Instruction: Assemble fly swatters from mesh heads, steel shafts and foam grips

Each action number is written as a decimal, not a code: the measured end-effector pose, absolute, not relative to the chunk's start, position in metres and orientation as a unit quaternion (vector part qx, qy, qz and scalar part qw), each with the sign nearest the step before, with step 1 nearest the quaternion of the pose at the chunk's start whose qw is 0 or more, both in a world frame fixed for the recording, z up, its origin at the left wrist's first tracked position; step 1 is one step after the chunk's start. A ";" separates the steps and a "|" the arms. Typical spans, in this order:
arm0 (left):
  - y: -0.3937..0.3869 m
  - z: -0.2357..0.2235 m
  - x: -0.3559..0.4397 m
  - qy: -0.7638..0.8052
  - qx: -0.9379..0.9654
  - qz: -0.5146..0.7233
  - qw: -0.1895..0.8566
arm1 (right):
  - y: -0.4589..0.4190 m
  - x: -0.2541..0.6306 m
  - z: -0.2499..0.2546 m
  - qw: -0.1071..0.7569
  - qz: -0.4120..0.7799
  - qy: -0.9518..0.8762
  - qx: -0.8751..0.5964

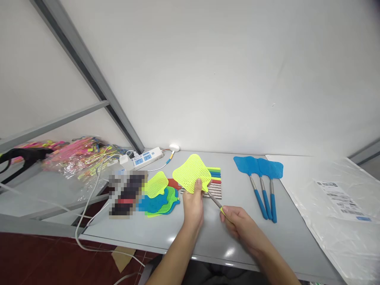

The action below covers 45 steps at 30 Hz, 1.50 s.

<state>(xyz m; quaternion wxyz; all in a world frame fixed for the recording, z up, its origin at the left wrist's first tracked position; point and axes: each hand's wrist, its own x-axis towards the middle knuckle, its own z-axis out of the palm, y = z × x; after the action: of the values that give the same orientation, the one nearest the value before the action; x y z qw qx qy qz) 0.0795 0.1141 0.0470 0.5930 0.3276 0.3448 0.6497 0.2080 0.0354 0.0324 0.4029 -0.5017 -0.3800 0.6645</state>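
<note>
My left hand (193,202) pinches the lower edge of a yellow-green fly swatter head (191,172), held above the grey table (190,233). My right hand (239,225) is closed round the yellow grip end of its thin metal handle (214,200). Just behind the head lies a row of loose handles (216,183) with green, blue and red grips. A pile of loose swatter heads (160,197), yellow, blue, green and red, lies to the left of my left hand.
Three blue fly swatters (261,178) lie side by side at the right. A clear plastic bag (335,202) with a label covers the far right. A white power strip (145,157), cables and a heap of packaged pink and yellow swatters (80,154) sit at the left.
</note>
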 end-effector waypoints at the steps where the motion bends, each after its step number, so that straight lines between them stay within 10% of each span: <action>1: 0.116 0.048 0.079 0.341 0.332 0.648 0.595 | 0.035 0.208 0.030 0.400 0.716 -0.336 -0.462; 6: 0.119 0.045 0.080 0.358 0.373 0.613 0.597 | 0.029 0.204 0.022 0.387 0.798 -0.243 -0.392; 13: 0.120 0.039 0.084 0.410 0.384 0.603 0.566 | 0.022 0.199 0.035 0.392 0.431 -0.488 -0.650; 30: 0.115 0.026 0.071 0.401 0.485 0.532 0.567 | 0.022 0.295 0.042 0.300 0.117 -0.437 -0.840; 45: 0.107 0.030 0.075 0.426 0.555 0.510 0.501 | 0.069 0.316 0.039 0.208 0.103 -0.412 -0.881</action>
<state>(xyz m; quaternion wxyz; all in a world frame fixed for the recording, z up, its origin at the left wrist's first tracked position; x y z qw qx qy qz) 0.0752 0.1075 0.0300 0.5012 0.5547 0.4259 0.5096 0.3161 0.0692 0.0390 0.2076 -0.8812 -0.4119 0.1034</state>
